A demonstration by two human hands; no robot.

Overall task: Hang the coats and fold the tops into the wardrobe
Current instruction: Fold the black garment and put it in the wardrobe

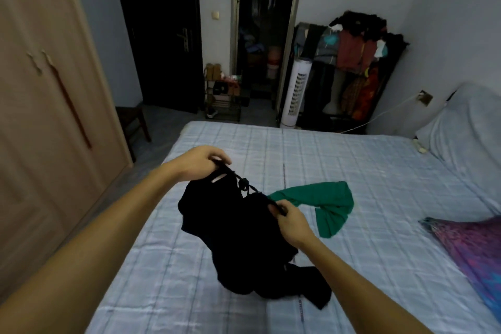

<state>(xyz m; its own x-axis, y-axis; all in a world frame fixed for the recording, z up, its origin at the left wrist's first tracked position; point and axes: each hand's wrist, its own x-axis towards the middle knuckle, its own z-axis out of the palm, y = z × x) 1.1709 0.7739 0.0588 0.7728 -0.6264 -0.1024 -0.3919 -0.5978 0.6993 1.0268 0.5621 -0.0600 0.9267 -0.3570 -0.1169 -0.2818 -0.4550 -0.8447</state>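
I see the left hand [199,161] pinching one end of the black top's [241,238] neckline, fingers pressed together on the cloth. The right hand [291,221] pinches the other end in the same way. The black fabric top hangs between them, its lower part resting on the pale blue checked bed sheet [352,171]. A green cloth garment [325,203] lies just behind it. The closed beige wooden wardrobe [46,106] stands at the left.
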